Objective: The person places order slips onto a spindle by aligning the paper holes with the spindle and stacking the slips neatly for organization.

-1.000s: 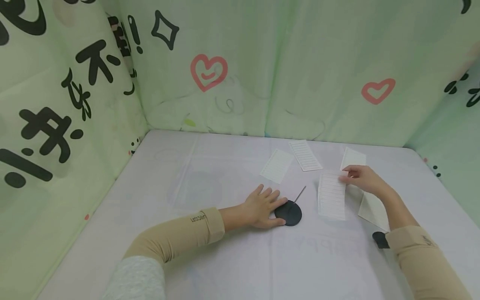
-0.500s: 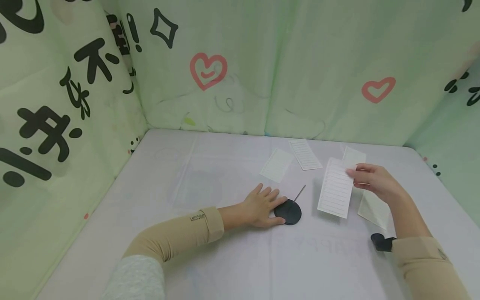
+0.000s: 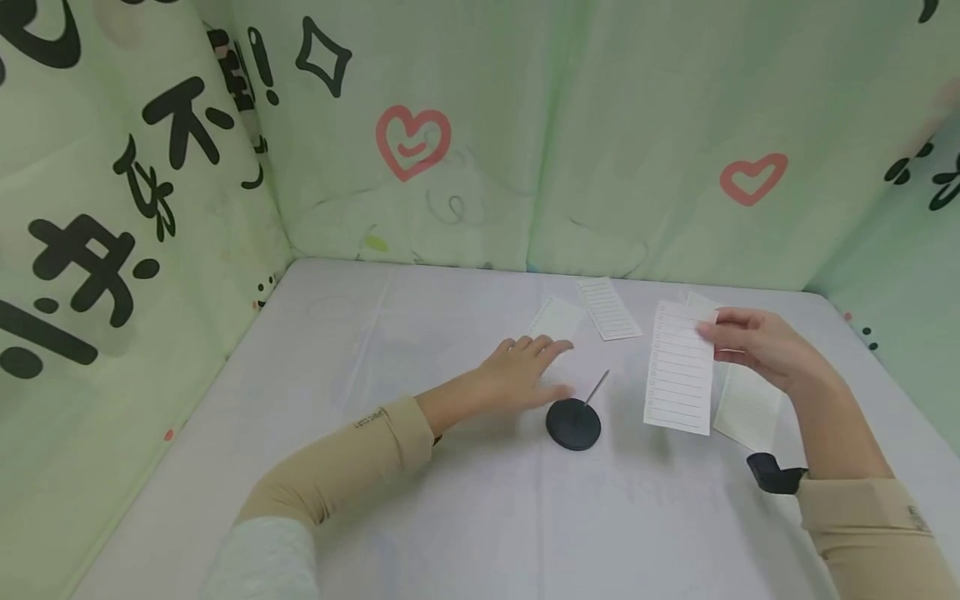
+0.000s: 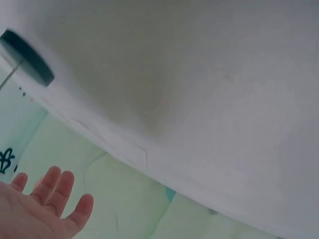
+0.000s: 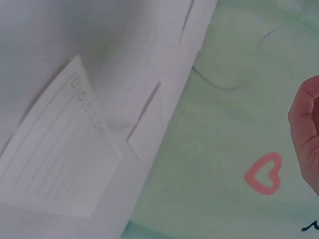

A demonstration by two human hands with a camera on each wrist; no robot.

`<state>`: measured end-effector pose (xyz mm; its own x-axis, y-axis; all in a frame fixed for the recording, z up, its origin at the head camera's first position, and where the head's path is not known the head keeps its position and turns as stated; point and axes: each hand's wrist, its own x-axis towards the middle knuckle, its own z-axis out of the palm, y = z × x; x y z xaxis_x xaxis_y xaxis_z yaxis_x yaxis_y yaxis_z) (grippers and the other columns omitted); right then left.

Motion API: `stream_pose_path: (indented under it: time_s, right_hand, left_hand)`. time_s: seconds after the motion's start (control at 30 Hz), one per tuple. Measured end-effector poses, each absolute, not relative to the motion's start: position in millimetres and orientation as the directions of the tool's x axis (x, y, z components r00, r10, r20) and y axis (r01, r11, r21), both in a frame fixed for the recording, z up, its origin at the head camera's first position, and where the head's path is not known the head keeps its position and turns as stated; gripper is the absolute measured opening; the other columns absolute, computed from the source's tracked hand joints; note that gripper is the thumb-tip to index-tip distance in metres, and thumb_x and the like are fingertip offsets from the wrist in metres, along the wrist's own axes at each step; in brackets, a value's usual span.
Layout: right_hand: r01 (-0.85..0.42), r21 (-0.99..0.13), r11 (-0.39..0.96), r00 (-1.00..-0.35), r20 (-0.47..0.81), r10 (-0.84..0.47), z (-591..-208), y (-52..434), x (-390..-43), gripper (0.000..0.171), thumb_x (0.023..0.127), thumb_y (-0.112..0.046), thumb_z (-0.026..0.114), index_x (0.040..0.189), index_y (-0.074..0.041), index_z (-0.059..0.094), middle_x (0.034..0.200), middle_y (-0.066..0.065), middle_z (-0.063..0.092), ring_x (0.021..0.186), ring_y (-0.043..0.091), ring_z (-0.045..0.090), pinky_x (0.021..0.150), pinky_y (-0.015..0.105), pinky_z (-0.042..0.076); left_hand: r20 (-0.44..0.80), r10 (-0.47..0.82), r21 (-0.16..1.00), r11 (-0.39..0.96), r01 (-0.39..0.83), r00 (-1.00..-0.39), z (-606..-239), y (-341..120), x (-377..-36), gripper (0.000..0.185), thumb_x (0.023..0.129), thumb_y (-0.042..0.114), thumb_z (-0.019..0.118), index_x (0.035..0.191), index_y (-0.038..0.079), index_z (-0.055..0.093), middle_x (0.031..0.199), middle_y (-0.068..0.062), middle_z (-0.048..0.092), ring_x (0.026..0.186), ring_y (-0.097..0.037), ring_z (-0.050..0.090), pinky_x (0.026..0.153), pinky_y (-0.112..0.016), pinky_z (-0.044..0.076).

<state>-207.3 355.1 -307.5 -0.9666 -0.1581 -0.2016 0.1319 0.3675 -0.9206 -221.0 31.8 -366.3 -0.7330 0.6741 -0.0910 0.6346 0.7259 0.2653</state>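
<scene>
A sheet of lined notepaper [image 3: 678,375] hangs from my right hand [image 3: 768,346], pinched between thumb and fingers near its upper right edge. It is tilted above the table. My left hand [image 3: 517,375] is raised with fingers extended beside a paper spike [image 3: 573,427], which has a round black base and a thin metal pin leaning right. In the left wrist view, the paper spike [image 4: 30,57] stands apart from the spread fingers. The right wrist view shows a lined sheet with checkboxes [image 5: 65,154] and only part of the right hand [image 5: 305,129] at the edge.
Two loose sheets lie at the back: a pale one [image 3: 557,319] partly behind the left fingers, and a lined one [image 3: 609,308]. Another sheet [image 3: 748,408] lies beneath the right wrist. A printed green curtain [image 3: 480,150] borders the white table [image 3: 420,533].
My right hand has lifted the notepaper off the table and raised it. The left hand has come off the spike's base, moving up and slightly left.
</scene>
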Motion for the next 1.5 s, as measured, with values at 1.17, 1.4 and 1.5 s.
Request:
stream_pose_path:
  time_s: [1.17, 1.4, 1.5]
  right_hand:
    - [0.07, -0.841, 0.537, -0.911, -0.273, -0.309, -276.6, 297.1, -197.1, 0.042, 0.089, -0.02, 0.06, 0.118, 0.008, 0.047, 0.092, -0.003, 0.064, 0.079, 0.014, 0.06, 0.073, 0.024, 0.051]
    - [0.047, -0.869, 0.493, -0.905, -0.247, -0.348, -292.2, 313.8, -168.9, 0.024, 0.091, -0.012, 0.056, 0.11, 0.001, 0.054, 0.093, -0.004, 0.066, 0.08, 0.017, 0.064, 0.072, 0.026, 0.052]
    - [0.053, -0.876, 0.48, -0.897, -0.253, -0.362, -299.4, 318.7, -159.3, 0.021, 0.091, -0.012, 0.056, 0.108, -0.001, 0.058, 0.094, -0.005, 0.067, 0.081, 0.016, 0.065, 0.071, 0.026, 0.052]
  left_hand:
    - [-0.168, 0.545, 0.968, 0.25, -0.032, -0.822, -296.2, 53.5, -234.6, 0.01, 0.085, 0.011, 0.065, 0.087, 0.003, 0.07, 0.071, -0.005, 0.067, 0.064, -0.014, 0.064, 0.073, -0.033, 0.053]
    - [-0.221, 0.468, 0.971, 0.184, -0.15, -0.856, -303.3, 50.4, -226.0, 0.011, 0.085, 0.012, 0.064, 0.091, 0.003, 0.068, 0.074, -0.006, 0.068, 0.063, -0.015, 0.063, 0.065, -0.026, 0.051]
    - [-0.239, 0.452, 0.97, 0.158, -0.187, -0.859, -307.2, 48.5, -221.7, 0.011, 0.085, 0.012, 0.064, 0.092, 0.003, 0.067, 0.073, -0.005, 0.067, 0.062, -0.013, 0.063, 0.065, -0.024, 0.052]
